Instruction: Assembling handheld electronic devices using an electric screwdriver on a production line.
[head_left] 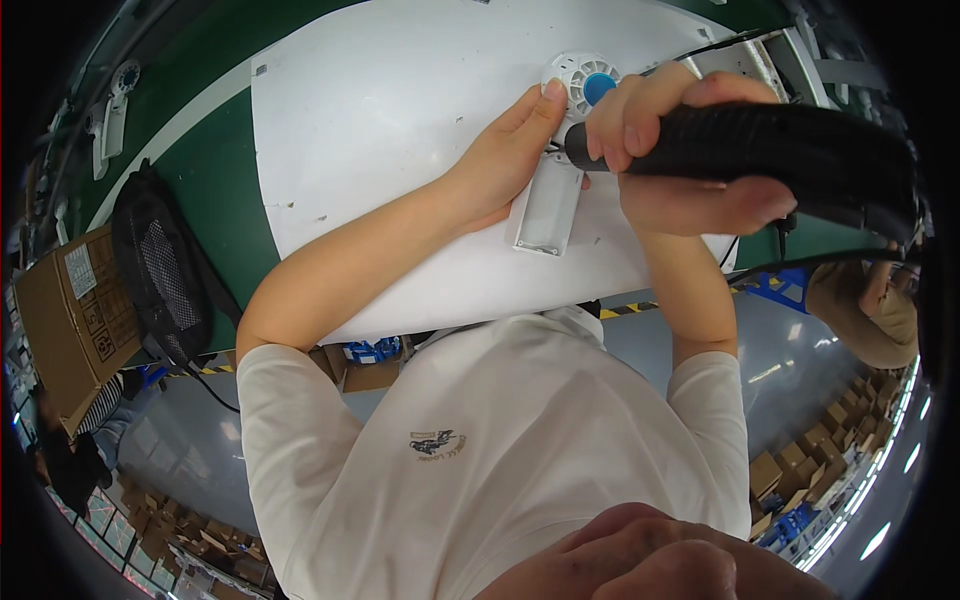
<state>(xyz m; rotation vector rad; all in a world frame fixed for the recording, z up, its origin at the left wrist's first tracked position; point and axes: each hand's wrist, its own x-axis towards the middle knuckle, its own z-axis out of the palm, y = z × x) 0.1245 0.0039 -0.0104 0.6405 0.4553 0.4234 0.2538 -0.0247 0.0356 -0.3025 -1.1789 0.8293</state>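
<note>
A white handheld fan lies on the white sheet [370, 130], with its round slotted head [568, 72] and blue centre [599, 88] on the far side. Its hollow handle [547, 208] points toward me. My left hand [515, 150] grips the fan at its neck, thumb on the edge of the head. A black electric screwdriver [770, 140] is wrapped in the fingers of my right hand [650, 125], lying roughly level. Its tip end points left to the joint of head and handle; whether it touches a screw is hidden.
On the green table [225, 165] lie a black mesh bag [165, 265] at the left and a similar white fan part [110, 135] farther back. A cardboard box [80, 315] stands beside the bag. A metal-edged tray [755, 65] is at back right. Another person [860, 310] is at the right.
</note>
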